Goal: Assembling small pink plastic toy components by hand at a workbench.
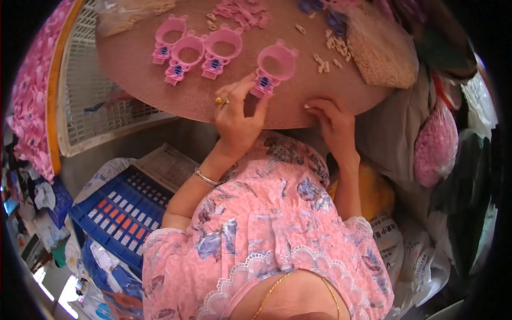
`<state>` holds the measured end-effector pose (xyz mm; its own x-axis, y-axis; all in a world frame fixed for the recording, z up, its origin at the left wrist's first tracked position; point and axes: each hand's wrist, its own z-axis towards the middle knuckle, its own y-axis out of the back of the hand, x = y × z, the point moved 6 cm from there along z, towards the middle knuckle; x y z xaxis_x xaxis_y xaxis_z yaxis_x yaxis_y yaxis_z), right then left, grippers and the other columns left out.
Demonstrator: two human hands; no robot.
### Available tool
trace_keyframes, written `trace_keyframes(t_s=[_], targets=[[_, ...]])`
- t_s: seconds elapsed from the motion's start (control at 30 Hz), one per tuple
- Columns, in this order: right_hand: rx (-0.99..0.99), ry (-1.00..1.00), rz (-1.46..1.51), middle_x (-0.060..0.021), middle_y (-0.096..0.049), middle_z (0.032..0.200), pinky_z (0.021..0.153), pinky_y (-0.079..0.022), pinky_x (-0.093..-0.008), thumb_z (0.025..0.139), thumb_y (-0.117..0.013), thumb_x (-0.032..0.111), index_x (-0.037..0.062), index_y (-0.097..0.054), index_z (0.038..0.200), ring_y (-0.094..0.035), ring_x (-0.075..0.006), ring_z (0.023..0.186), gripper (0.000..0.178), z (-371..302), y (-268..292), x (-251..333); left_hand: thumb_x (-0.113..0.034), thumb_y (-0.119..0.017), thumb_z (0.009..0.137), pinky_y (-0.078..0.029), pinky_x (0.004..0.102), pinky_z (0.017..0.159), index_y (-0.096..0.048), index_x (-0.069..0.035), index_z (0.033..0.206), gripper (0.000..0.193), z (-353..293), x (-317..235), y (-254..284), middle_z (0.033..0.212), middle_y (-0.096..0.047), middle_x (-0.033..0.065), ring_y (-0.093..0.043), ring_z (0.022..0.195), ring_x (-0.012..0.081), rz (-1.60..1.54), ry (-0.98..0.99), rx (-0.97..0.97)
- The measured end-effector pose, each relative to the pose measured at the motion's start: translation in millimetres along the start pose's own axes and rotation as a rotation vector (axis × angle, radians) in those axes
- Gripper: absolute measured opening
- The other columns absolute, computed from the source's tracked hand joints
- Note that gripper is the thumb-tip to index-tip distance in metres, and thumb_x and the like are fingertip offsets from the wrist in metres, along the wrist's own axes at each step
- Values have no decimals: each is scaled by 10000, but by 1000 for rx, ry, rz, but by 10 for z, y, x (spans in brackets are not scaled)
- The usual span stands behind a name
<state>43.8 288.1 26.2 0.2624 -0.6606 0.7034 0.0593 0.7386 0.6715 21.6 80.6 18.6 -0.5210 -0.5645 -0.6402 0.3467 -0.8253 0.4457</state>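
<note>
While pieces (380, 45) in bag (396, 76), pink ring (273, 78) (handheld).

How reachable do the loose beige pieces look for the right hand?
Likely yes: only bare tabletop shows between the right hand, at the near edge, and the nearest beige pieces.
</note>
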Motion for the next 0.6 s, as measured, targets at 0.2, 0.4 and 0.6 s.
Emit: trace_keyframes(t_s=[0.2,0.4,0.6], targets=[[-199,-301,532,-19,-701,909,740,-507,-220,869,-639,-90,-8,-699,982,-644,-100,831,152,171,-159,130,-44,-815,723,-489,402,887,-597,-58,1114,447,-6,21,4,1125,-695,109,-660,974,301,-101,69,-6],[-132,-357,786,-28,-696,940,760,-502,-217,860,-659,-84,-15,-705,988,-631,-83,827,153,278,-275,125,-50,-818,722,-496,395,869,-594,-54,1114,452,9,-1,23,1117,-695,117,-661,969,302,-133,80,-26],[-203,-151,276,-66,-701,944,723,-509,-236,823,-669,-106,-7,-717,962,-660,-122,838,177,388,-57,387,-14,-809,725,-496,386,863,-589,-38,1113,446,58,-107,82,1137,-693,132,-662,965,289,-61,-72,-45]])
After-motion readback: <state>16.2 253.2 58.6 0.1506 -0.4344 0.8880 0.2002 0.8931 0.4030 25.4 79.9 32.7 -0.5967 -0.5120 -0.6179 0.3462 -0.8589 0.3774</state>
